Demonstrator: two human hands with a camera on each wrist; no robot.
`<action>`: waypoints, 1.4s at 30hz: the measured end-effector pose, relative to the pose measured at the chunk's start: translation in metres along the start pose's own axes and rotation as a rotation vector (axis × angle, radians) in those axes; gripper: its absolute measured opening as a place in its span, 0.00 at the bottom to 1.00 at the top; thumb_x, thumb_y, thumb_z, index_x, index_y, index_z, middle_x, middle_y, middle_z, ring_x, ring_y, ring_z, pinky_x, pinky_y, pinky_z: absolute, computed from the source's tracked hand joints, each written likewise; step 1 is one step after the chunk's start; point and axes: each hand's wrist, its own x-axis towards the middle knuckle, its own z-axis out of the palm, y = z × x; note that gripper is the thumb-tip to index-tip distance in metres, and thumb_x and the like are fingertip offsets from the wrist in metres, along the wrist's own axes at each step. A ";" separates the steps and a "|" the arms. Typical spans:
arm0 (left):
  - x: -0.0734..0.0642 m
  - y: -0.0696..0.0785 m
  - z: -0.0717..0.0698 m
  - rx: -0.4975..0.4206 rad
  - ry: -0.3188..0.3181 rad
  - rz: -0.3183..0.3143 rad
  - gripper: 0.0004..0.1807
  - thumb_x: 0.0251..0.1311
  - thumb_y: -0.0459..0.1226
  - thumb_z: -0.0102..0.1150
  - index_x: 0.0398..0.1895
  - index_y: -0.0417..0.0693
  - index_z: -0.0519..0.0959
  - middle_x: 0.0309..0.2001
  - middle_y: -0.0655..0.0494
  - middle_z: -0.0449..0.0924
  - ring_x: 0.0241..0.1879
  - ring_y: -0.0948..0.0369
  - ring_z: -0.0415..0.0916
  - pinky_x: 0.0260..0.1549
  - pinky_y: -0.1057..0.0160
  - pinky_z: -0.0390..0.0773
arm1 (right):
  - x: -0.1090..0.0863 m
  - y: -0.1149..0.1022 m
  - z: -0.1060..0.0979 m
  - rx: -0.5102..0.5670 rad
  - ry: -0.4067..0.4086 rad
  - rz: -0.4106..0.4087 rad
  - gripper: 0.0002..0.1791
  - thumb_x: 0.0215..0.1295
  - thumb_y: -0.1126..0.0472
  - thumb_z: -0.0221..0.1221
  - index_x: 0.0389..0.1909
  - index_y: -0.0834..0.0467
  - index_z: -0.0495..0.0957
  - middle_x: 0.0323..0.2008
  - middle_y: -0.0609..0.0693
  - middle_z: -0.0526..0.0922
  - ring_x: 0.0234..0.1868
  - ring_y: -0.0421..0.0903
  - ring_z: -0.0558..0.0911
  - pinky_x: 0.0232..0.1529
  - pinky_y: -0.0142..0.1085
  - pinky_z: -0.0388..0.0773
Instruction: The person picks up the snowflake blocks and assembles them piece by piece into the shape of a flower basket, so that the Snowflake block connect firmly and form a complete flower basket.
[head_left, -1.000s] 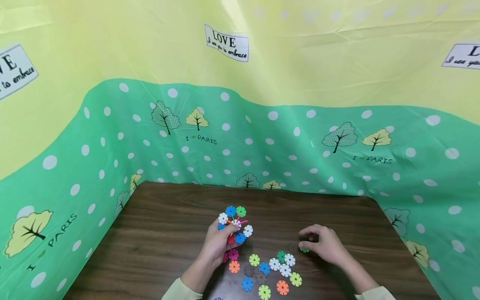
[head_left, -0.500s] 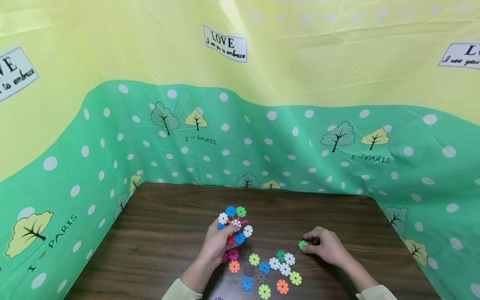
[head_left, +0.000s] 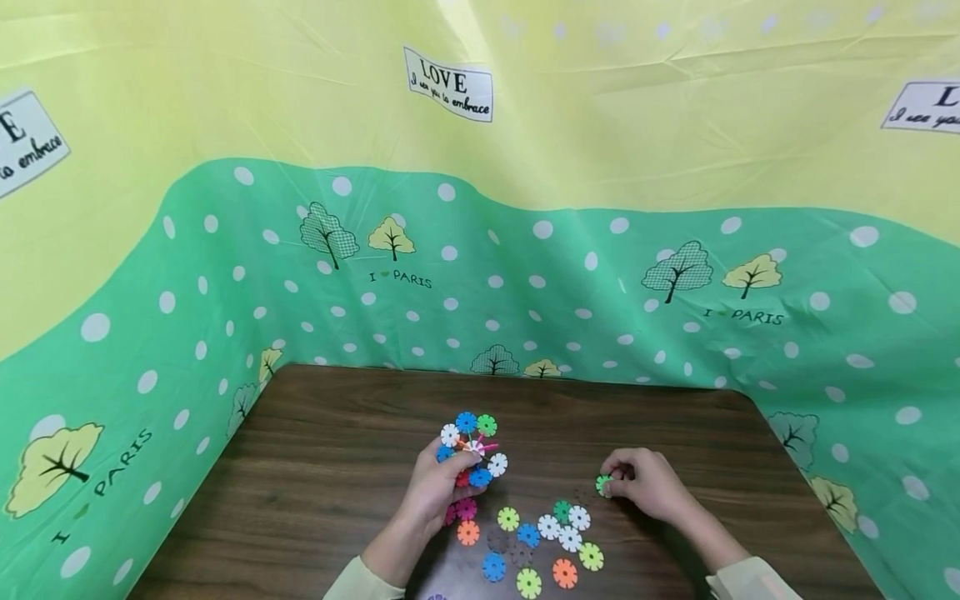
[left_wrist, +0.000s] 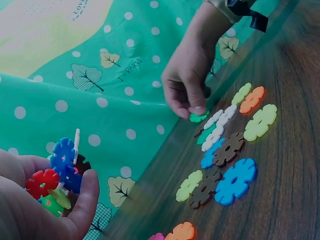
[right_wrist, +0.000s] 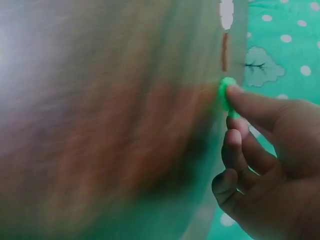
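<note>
In the head view my left hand (head_left: 435, 483) grips a cluster of joined snowflake discs (head_left: 480, 477), with blue, white, green, red and pink pieces sticking out in several directions. The left wrist view shows its thumb and fingers curled round this cluster (left_wrist: 62, 167); part of it is hidden by the palm. At the right, my right hand (head_left: 652, 483) pinches a single green snowflake disc (head_left: 603, 484) between thumb and fingertips. That green disc (right_wrist: 226, 94) stands on edge in the right wrist view, the thumb pressed on its side.
Loose discs lie on the brown wooden table (head_left: 337, 450) between the hands: white (head_left: 571, 540), orange (head_left: 565, 573), yellow-green (head_left: 528, 583), blue (head_left: 494, 567) and brown (head_left: 521, 553). Pink discs (head_left: 467, 508) lie beside the left wrist. A green and yellow printed cloth (head_left: 525, 283) hangs around the table.
My right fingers have taken up the green disc, which shows more fully between the fingertips now. The left hand and its cluster have shifted only slightly.
</note>
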 end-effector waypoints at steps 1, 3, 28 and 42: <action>0.000 0.000 0.000 0.000 0.000 0.000 0.30 0.65 0.37 0.66 0.67 0.37 0.68 0.49 0.44 0.82 0.41 0.54 0.85 0.41 0.51 0.88 | 0.003 -0.004 -0.001 0.001 0.006 0.001 0.07 0.58 0.65 0.72 0.33 0.51 0.85 0.27 0.43 0.80 0.28 0.39 0.75 0.29 0.31 0.74; 0.001 0.000 -0.001 0.000 0.000 -0.002 0.30 0.66 0.36 0.66 0.67 0.37 0.68 0.50 0.43 0.82 0.42 0.54 0.86 0.42 0.51 0.88 | 0.008 -0.013 -0.001 0.013 0.031 0.000 0.06 0.61 0.65 0.70 0.34 0.51 0.85 0.27 0.42 0.81 0.29 0.39 0.76 0.29 0.31 0.75; 0.001 -0.008 0.001 0.160 0.005 0.060 0.29 0.63 0.40 0.69 0.64 0.39 0.73 0.52 0.45 0.84 0.46 0.58 0.82 0.51 0.58 0.84 | 0.016 -0.110 0.057 0.566 0.182 -0.057 0.05 0.63 0.60 0.71 0.38 0.54 0.89 0.30 0.50 0.87 0.29 0.47 0.83 0.30 0.33 0.81; -0.003 -0.006 0.005 0.237 0.021 0.129 0.26 0.63 0.38 0.69 0.61 0.38 0.73 0.52 0.46 0.84 0.47 0.56 0.83 0.54 0.53 0.84 | 0.016 -0.116 0.066 0.543 0.219 -0.078 0.03 0.61 0.60 0.73 0.34 0.53 0.90 0.27 0.48 0.88 0.26 0.41 0.81 0.27 0.32 0.79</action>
